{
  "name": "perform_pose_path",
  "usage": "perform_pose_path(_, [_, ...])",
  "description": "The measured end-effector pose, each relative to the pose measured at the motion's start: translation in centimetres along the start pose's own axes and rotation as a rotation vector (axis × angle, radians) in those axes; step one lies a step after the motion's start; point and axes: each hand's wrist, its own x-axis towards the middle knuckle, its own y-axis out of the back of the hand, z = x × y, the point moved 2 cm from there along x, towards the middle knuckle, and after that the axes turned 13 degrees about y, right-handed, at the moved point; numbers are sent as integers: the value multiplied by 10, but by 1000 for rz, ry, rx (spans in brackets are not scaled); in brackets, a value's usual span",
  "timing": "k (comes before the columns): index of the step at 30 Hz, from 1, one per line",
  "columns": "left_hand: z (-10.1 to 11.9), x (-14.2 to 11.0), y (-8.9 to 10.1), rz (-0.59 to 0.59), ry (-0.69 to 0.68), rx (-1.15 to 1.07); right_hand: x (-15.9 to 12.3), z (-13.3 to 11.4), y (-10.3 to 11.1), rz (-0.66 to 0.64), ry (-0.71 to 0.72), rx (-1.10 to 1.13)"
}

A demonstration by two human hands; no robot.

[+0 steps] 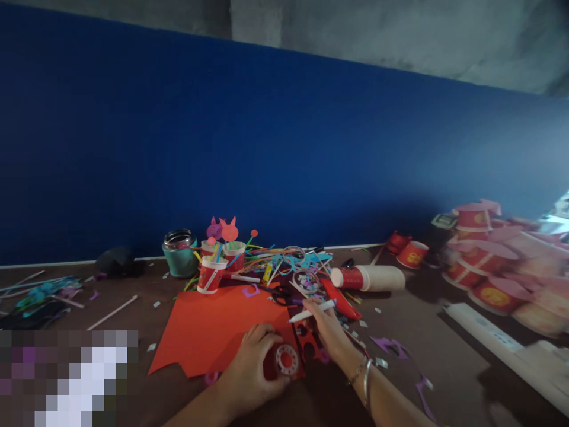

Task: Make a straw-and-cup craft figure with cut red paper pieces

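My left hand [255, 369] is curled round a roll of tape [287, 360], whose white ring-shaped core faces up over the red paper. The roll stands at the lower right edge of a large red-orange paper sheet [222, 326]. A white marker pen [301, 316] is gripped in my right hand [326, 326], its tip pointing left, just above the sheet's right edge. Beneath that hand lies a dark red paper scrap [311, 344] with cut-out holes. Black-handled scissors [281, 294] rest close behind the pen.
Decorated paper cups [211, 276] and a teal jar [179, 255] stand behind the sheet. A cup stack [373, 277] lies on its side among straws and scraps. Blurred red cups [482, 267] are piled at right, near a white power strip [489, 332]. A blue partition [284, 148] rises behind.
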Motion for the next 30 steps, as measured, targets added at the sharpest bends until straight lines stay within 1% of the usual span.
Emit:
perform_pose_path(13, [-1, 1, 1, -39, 47, 11, -1, -3, -1, -38, -4, 5])
perform_pose_path(19, [-4, 2, -1, -45, 45, 40, -4, -11, -4, -67, 28, -17])
perform_pose_path(21, [-5, 2, -2, -32, 47, 53, -9, -18, -5, -110, 96, -56])
perform_pose_path(25, [-4, 3, -4, 5, 31, 60, -20, -32, -8, -280, 265, -219])
perform_pose_path(28, [-1, 2, -5, 9, 6, 45, -27, -36, -10, -410, 328, -386])
perform_pose_path(30, [0, 2, -5, 13, -4, 48, -32, -35, -11, -460, 357, -468])
